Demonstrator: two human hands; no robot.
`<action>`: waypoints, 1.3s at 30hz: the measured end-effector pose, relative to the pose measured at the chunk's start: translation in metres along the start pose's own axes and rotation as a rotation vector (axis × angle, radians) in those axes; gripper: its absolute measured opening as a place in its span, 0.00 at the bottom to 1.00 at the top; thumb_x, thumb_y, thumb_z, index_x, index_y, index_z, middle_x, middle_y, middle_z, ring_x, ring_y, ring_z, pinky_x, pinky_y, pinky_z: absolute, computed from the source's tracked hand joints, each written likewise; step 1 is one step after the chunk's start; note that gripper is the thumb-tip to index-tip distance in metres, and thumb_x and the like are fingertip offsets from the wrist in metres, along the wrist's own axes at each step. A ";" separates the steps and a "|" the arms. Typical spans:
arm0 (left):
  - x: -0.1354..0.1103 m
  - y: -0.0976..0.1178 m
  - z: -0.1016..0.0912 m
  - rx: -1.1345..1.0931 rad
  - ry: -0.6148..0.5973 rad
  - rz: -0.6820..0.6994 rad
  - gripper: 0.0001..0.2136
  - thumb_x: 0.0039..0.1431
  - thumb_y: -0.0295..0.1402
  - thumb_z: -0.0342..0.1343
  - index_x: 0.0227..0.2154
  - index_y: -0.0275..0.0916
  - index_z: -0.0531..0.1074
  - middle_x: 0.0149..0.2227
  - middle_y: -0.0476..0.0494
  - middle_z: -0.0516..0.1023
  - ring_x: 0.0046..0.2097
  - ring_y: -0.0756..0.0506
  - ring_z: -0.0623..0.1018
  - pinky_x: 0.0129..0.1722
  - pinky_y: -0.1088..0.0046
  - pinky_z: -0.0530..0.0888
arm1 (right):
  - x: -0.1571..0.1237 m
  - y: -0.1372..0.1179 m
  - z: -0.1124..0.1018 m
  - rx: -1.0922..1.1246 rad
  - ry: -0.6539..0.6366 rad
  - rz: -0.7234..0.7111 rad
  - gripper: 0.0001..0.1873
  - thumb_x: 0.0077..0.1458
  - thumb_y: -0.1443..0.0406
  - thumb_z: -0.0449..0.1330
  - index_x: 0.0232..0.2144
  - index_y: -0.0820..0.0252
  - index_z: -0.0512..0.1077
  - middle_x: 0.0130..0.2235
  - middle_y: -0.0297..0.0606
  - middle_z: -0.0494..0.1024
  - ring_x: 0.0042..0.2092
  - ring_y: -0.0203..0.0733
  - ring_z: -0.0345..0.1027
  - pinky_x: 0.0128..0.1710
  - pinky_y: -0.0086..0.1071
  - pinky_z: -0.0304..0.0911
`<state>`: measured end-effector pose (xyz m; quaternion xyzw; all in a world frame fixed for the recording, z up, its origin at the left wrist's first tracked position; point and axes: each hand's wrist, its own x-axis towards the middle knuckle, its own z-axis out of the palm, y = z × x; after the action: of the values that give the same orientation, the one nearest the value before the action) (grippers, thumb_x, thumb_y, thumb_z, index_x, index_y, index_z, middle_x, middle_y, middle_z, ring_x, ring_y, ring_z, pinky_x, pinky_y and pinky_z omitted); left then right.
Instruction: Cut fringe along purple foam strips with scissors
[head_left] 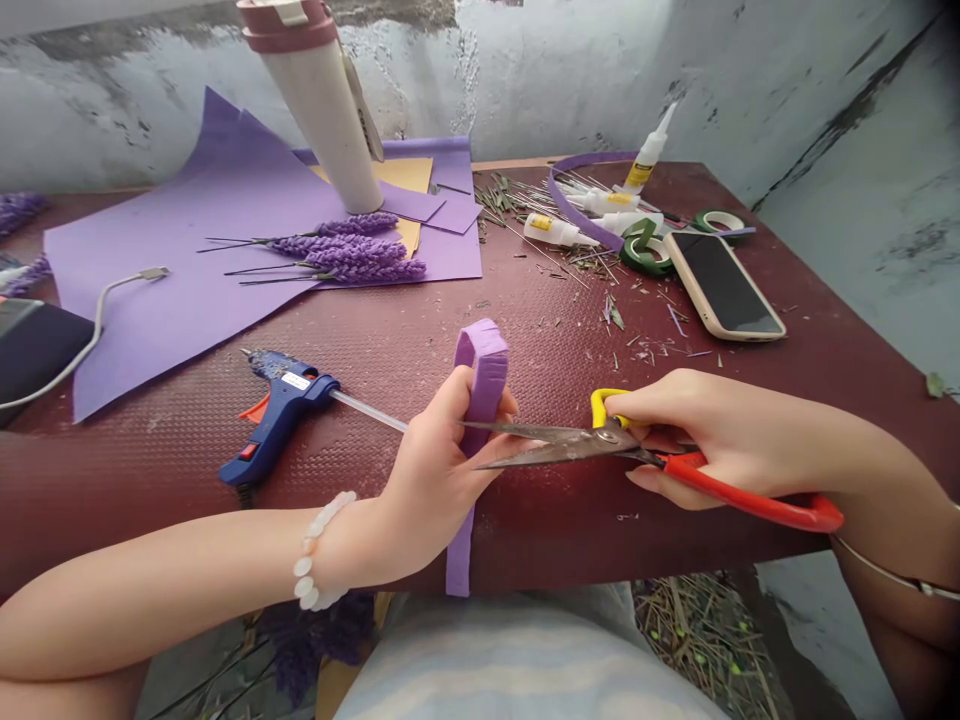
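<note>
My left hand (439,470) is closed on a folded purple foam strip (480,385), held upright over the near edge of the dark red table (225,470); the strip's tail hangs down past the edge. Red-and-yellow-handled scissors (600,445) are gripped in my right hand (694,430). Their blades are parted, and the tips reach the strip beside my left fingers. A white bead bracelet (315,555) circles my left wrist.
A blue glue gun (281,405) lies left of my hand. Purple foam sheets (187,250) with finished lavender stems (352,250) and a white bottle (322,100) sit behind. Glue tubes (592,205), green tape rolls (645,250), a phone (724,285) and trimmings fill the far right.
</note>
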<state>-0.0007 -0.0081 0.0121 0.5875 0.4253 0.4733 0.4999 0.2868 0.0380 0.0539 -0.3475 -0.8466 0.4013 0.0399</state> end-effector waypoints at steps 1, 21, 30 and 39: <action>-0.001 0.001 0.000 -0.001 0.001 -0.006 0.18 0.65 0.36 0.80 0.36 0.45 0.72 0.34 0.52 0.80 0.33 0.49 0.75 0.34 0.73 0.73 | 0.000 0.000 0.000 0.006 -0.007 0.002 0.18 0.64 0.54 0.70 0.29 0.46 0.64 0.25 0.25 0.70 0.24 0.40 0.59 0.25 0.38 0.58; 0.004 -0.002 0.004 -0.305 -0.034 -0.119 0.18 0.78 0.38 0.74 0.34 0.44 0.71 0.19 0.60 0.71 0.19 0.55 0.65 0.23 0.79 0.64 | -0.012 0.036 0.027 -0.664 0.572 -0.127 0.08 0.68 0.56 0.66 0.38 0.47 0.72 0.25 0.32 0.71 0.26 0.51 0.65 0.33 0.45 0.53; 0.004 -0.001 0.003 -0.291 -0.057 -0.075 0.19 0.72 0.36 0.79 0.35 0.45 0.71 0.20 0.62 0.71 0.20 0.55 0.66 0.22 0.81 0.67 | -0.006 0.040 0.029 -0.766 0.624 -0.246 0.08 0.72 0.56 0.58 0.38 0.47 0.68 0.26 0.29 0.71 0.26 0.47 0.67 0.30 0.40 0.53; 0.003 0.000 0.003 -0.254 -0.039 -0.112 0.18 0.72 0.32 0.76 0.34 0.45 0.70 0.23 0.61 0.72 0.20 0.55 0.67 0.23 0.79 0.69 | -0.004 0.042 0.031 -0.763 0.632 -0.239 0.10 0.72 0.54 0.58 0.36 0.47 0.68 0.26 0.31 0.72 0.27 0.48 0.67 0.32 0.41 0.52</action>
<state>0.0024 -0.0055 0.0121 0.5040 0.3843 0.4832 0.6040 0.3023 0.0330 0.0042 -0.3424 -0.9133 -0.0684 0.2099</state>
